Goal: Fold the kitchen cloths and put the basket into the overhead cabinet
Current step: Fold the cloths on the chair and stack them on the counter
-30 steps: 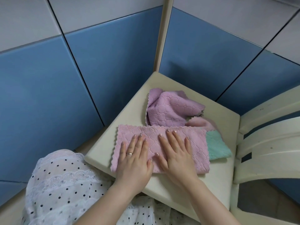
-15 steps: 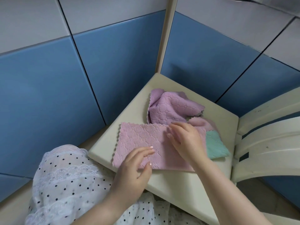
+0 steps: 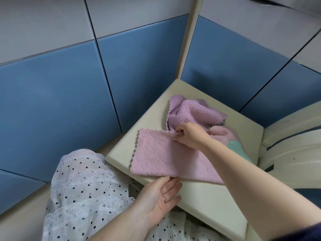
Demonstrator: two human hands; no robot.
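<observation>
**Folding in hand: the flat pink cloth, pinched at its far edge**

Head view. A pink cloth (image 3: 166, 153) lies spread flat on the cream desk (image 3: 208, 202), its near edge reaching the desk's front rim. The right hand (image 3: 189, 136) reaches across it, thumb and fingers curled into a pinch at the cloth's far edge, right where the crumpled lilac cloth (image 3: 192, 113) meets it; which of the two edges is actually caught I cannot tell for sure, though the pink one looks likelier. The left hand (image 3: 161, 195) is palm up, fingers straight and relaxed, holding nothing, its fingertips (image 3: 167, 178) just at the near edge of the pink cloth. Under the right forearm a second pink cloth (image 3: 220, 133) and a teal cloth (image 3: 234, 146) lie part hidden, touching the flat one. No basket and no overhead cabinet appear in this view.

My reading: the task is at an early folding step, with one cloth laid out and three more waiting unfolded. The next move probably calls for bringing one edge over to meet the opposite one, corners matched. The left hand seems placed to lift or steady the near edge. Care is needed not to drag the lilac cloth along, since it touches the pinch point.
</observation>
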